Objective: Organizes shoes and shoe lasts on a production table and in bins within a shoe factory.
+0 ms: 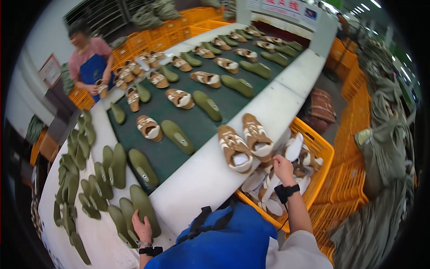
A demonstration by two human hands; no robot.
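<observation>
My left hand (142,229) is at the near left end of the table, its fingers closed about a green shoe last (144,207). Similar lasts (120,222) stand against it on the left. Over the far rim of an orange crate (323,177), my right hand (283,169) is closed, and its fingertips are hidden. Brown and white shoes and pale pieces (268,186) fill this crate. Just beyond my right hand, a brown shoe with white stripes (235,150) stands on the white ledge beside a second brown shoe (256,134).
On the dark green belt (148,157) lie rows of brown shoes paired with green lasts. More lasts (74,179) crowd the white table at left. A co-worker (92,62) in a blue apron holds a shoe across the belt. Orange crates (342,184) and grey-green sacks (387,152) line the right.
</observation>
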